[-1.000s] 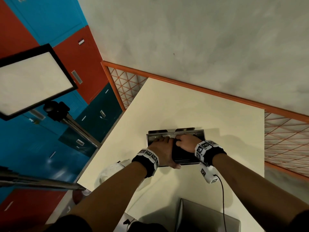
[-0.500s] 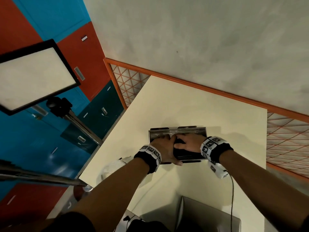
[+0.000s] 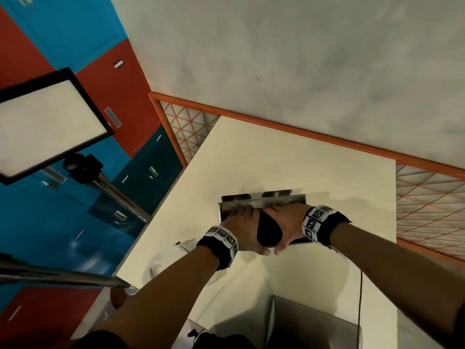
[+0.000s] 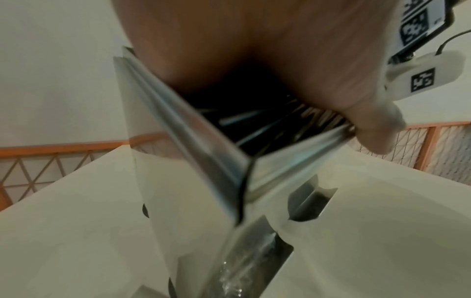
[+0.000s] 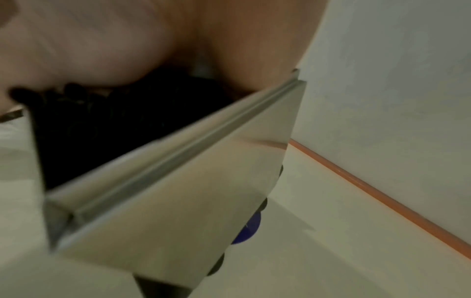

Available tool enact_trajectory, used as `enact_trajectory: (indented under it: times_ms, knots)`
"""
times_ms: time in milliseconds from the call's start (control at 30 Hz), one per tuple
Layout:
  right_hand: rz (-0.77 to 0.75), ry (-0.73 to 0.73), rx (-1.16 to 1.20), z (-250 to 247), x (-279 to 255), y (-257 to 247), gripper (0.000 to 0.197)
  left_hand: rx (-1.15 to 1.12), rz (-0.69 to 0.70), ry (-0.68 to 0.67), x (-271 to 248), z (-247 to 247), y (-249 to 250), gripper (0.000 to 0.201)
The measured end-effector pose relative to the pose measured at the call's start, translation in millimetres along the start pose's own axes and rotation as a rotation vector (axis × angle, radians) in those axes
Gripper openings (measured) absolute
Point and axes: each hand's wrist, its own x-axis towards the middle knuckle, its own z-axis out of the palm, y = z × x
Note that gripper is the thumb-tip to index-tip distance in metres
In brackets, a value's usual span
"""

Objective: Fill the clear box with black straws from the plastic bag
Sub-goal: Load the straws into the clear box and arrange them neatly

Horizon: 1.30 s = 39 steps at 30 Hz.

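The clear box (image 3: 226, 213) stands on the cream table (image 3: 289, 157), packed with black straws (image 3: 268, 231). My left hand (image 3: 241, 222) lies palm down over its left part. Beside it my right hand (image 3: 286, 220) lies palm down over the right part. Both thumbs reach the box's near edge, and the fingers stretch toward the far wall. The left wrist view shows the box rim (image 4: 193, 145), straws (image 4: 249, 125) under my palm and the other hand's thumb (image 4: 377, 129). In the right wrist view the palm presses on straws (image 5: 102, 129) above the box wall (image 5: 178, 181). A crumpled white plastic bag (image 3: 168, 258) lies left of my left forearm.
An orange mesh fence (image 3: 314, 134) borders the table's far and right sides. A light panel (image 3: 47, 124) on a stand and a tripod pole (image 3: 63, 275) stand to the left. A grey box (image 3: 309, 326) sits near my body. A cable (image 3: 359, 298) hangs from my right wrist.
The hands have drawn slightly apart on the box, so black straws show between them. My right thumb has come down to the near edge beside the left thumb.
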Motion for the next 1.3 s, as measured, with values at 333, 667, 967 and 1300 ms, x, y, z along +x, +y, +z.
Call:
enact_trajectory:
  times_ms: [333,667,967,1300]
  knots:
    - [0.135,0.11,-0.143,27.8,3.9,-31.6,0.112,0.059,0.014,0.149,-8.6,13.7,7.7,0.097]
    - [0.175,0.317,-0.157,45.2,-11.1,-41.3,0.074,0.041,0.014,0.263,-18.6,26.7,7.8,0.084]
    - [0.169,0.328,-0.161,41.3,-10.5,-40.8,0.067,0.067,0.027,0.28,-16.8,27.5,5.8,0.081]
    - [0.165,0.394,-0.199,51.8,-15.4,-45.3,0.062,0.081,0.047,0.342,-22.6,35.5,8.5,0.071]
